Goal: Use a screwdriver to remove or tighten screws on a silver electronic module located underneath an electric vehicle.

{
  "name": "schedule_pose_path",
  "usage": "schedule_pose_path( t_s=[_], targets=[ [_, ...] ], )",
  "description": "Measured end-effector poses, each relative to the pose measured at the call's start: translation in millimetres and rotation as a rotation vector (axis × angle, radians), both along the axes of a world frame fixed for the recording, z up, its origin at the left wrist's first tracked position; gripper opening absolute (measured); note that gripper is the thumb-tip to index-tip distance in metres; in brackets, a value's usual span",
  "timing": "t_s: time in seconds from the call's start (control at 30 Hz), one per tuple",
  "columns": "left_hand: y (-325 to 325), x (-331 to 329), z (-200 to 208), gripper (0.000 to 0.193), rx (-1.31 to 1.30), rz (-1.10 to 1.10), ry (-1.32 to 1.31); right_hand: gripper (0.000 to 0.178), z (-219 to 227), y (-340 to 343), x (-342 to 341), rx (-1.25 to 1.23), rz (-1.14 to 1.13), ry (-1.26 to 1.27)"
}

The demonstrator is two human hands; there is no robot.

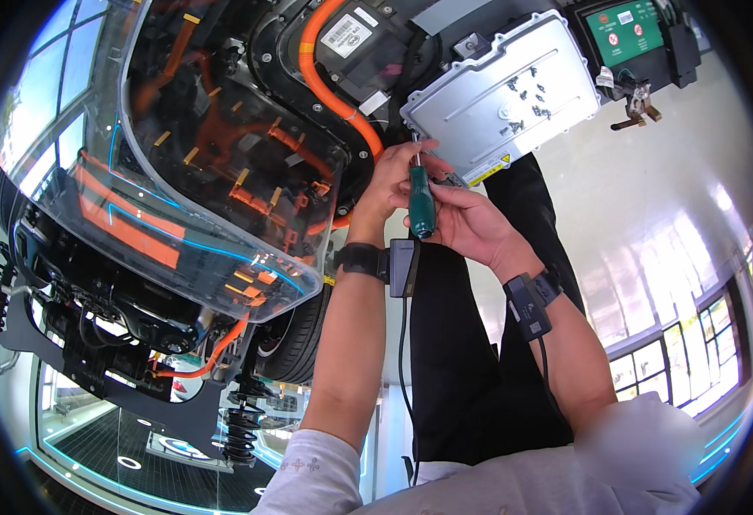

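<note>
A screwdriver (422, 204) with a green handle points away from me, its thin shaft reaching the near left corner of a silver metal cover (466, 99). My left hand (390, 180) is closed around the shaft area just above the handle. Against the handle from the right, my right hand (475, 225) has its thumb and fingers closed; some fingertips are hidden behind it. Several small dark screws (526, 94) lie loose on top of the cover. The screwdriver's tip is too small to make out clearly at the cover's edge.
A thick orange cable (309, 64) curves down left of the cover. Further left, a large transparent shell (222, 296) encloses orange and black parts. A tyre (295, 343) stands beside my left forearm. At the upper right is a green-labelled panel (625, 34) with a dangling connector (636, 107).
</note>
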State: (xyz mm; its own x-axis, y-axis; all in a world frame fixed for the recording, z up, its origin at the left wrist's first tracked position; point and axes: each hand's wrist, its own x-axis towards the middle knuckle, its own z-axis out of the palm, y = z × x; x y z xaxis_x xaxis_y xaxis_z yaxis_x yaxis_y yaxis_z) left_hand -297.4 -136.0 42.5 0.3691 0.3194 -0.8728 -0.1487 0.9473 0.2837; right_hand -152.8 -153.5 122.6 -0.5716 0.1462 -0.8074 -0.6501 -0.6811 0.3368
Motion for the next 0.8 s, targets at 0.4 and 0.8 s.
schedule_pose_path(
  t_s=[0.4,0.8],
  targets=[
    [-5.6,-1.0,-11.6,0.041,-0.001,0.053,-0.007,0.034,0.2,5.8,-2.3,-0.023,-0.114,0.021],
    [-0.1,9.9,-6.3,0.038,0.159,-0.097,0.422,0.033,-31.8,-15.8,-1.5,0.067,-0.121,0.224]
  ],
)
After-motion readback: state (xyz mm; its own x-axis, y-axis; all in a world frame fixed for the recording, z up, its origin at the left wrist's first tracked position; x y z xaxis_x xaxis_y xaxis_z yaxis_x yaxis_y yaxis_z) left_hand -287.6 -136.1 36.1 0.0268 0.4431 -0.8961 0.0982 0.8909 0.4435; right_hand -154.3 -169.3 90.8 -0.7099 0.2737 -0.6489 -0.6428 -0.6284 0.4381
